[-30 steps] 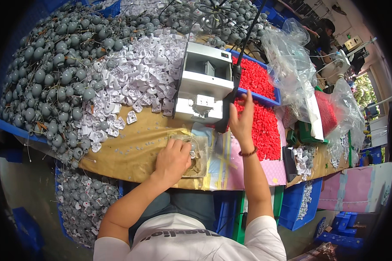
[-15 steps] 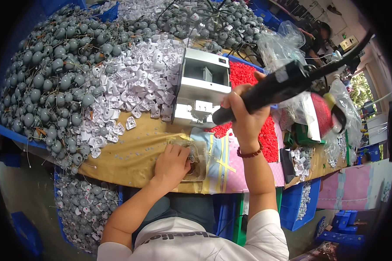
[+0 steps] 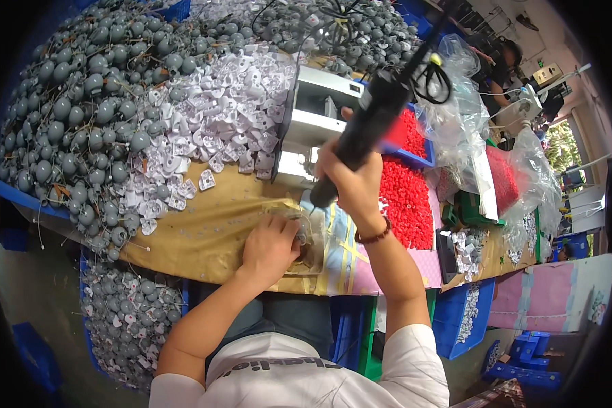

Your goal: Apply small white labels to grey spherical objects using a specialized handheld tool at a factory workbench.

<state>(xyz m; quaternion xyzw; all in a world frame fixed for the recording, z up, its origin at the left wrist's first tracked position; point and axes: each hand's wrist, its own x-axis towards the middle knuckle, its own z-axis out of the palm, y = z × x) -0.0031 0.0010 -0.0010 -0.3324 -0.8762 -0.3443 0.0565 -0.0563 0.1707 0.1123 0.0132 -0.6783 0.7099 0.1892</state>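
Observation:
My right hand [image 3: 364, 187] is wrapped around a black electric screwdriver [image 3: 368, 119]. The tool slants, with its cord rising from the upper end. Its thin tip points down just beyond my left hand [image 3: 268, 248]. Those left fingers are curled over a clear plate-like fixture [image 3: 313, 265] on the table. A small grey part [image 3: 301, 235] shows at the fingertips, mostly covered, and its exact kind is hidden.
Grey ball-shaped parts with wires [image 3: 105, 109] are heaped at left, beside white plastic pieces [image 3: 231, 112]. A silver box-shaped machine [image 3: 313, 126] stands ahead. Red small parts [image 3: 408, 211] lie at right, near clear plastic bags [image 3: 455, 102]. Another person [image 3: 503, 71] is at far right.
My right hand has moved left and toward me, tilting the electric screwdriver steeper, its tip now nearer the fixture. My left hand has stayed at the fixture.

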